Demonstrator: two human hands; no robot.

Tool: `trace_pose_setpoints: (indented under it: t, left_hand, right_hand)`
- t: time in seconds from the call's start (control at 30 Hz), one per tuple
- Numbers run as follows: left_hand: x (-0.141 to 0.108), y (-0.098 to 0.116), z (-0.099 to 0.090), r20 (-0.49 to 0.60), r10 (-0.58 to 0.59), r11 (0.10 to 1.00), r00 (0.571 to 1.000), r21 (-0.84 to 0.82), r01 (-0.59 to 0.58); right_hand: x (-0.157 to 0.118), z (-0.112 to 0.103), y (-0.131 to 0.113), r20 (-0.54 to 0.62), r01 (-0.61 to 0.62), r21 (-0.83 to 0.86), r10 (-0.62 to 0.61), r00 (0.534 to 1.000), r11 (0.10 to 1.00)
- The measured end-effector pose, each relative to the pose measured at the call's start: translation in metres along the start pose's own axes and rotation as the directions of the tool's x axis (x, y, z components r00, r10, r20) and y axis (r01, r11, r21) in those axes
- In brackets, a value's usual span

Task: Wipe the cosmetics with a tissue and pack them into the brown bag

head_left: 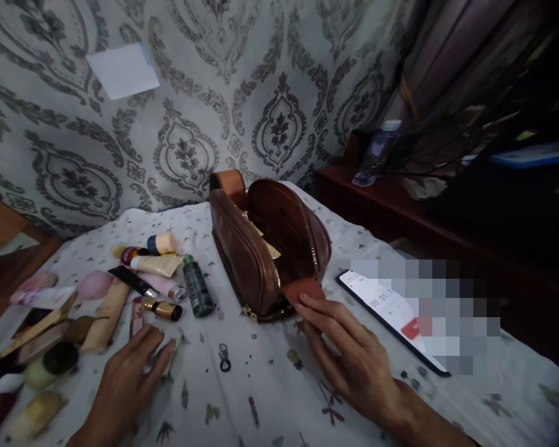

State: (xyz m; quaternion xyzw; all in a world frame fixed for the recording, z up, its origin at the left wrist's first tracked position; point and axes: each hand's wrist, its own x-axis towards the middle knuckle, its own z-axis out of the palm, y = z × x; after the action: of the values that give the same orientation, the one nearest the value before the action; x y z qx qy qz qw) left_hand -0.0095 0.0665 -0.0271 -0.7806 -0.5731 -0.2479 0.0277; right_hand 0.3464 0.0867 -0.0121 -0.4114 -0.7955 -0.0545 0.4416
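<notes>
A brown leather toiletry bag [242,261] stands unzipped on the patterned sheet, with gold zip teeth along its mouth and something gold-coloured inside. My right hand [349,354] pinches the tan end flap [305,292] of the bag between thumb and fingers. Lower left, my left hand [130,379] hovers over or rests on the sheet, its fingers loosely bent and apart, holding nothing that I can see. Just beyond its fingertips lie a small pink tube [136,313] and a gold bottle with a black cap [162,309]. A dark green bottle [197,288] lies between them and the bag.
Several cosmetics spread across the left side, among them a beige tube [106,316], a cream tube [156,266] and a pink sponge [95,284]. A phone [391,316] showing a timer lies right of the bag. A water bottle [377,152] stands on the dark red ledge [335,183].
</notes>
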Motion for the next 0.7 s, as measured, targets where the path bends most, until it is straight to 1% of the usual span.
trace_pose_setpoints:
  t: [0.07, 0.2, 0.3, 0.4, 0.47, 0.53, 0.6, 0.63, 0.7]
  left_hand:
    - [0.004, 0.006, 0.0, 0.035, -0.035, 0.999, 0.999, -0.022, 0.036]
    - [0.007, 0.013, -0.002, 0.068, -0.101, 0.994, 0.993, -0.035, 0.104]
    - [0.006, 0.012, -0.002, 0.075, -0.106, 0.994, 0.991, -0.029, 0.109]
    - [0.006, 0.009, -0.003, 0.071, -0.095, 0.994, 0.993, -0.046, 0.098]
    - [0.005, 0.008, -0.003, 0.062, -0.08, 0.995, 0.995, -0.048, 0.083]
    - [0.004, 0.008, -0.003, 0.055, -0.073, 0.996, 0.996, -0.047, 0.075]
    - [0.004, 0.007, -0.003, 0.05, -0.064, 0.996, 0.997, -0.051, 0.066]
    - [0.004, 0.007, -0.003, 0.048, -0.059, 0.997, 0.997, -0.052, 0.061]
    - [0.003, 0.006, -0.003, 0.046, -0.05, 0.997, 0.998, -0.052, 0.053]
  right_hand:
    - [0.0, 0.0, 0.0, -0.013, -0.022, 0.031, 0.023, 1.0, 0.999]
    - [0.008, -0.003, -0.001, -0.024, -0.042, 0.067, 0.044, 0.999, 0.997]
    - [0.018, -0.004, -0.005, -0.01, -0.076, 0.049, 0.077, 0.997, 0.996]
    - [0.027, 0.0, -0.015, -0.001, -0.086, 0.085, 0.087, 0.996, 0.993]
    - [0.032, 0.006, -0.025, 0.003, -0.042, 0.111, 0.042, 0.999, 0.993]
    - [0.037, 0.015, -0.037, 0.019, 0.033, 0.136, -0.036, 0.999, 0.99]
    - [0.043, 0.028, -0.05, 0.039, 0.108, 0.203, -0.118, 0.992, 0.973]
    - [0.046, 0.035, -0.056, 0.056, 0.127, 0.254, -0.146, 0.988, 0.959]
    - [0.053, 0.05, -0.071, 0.114, 0.11, 0.366, -0.161, 0.98, 0.924]
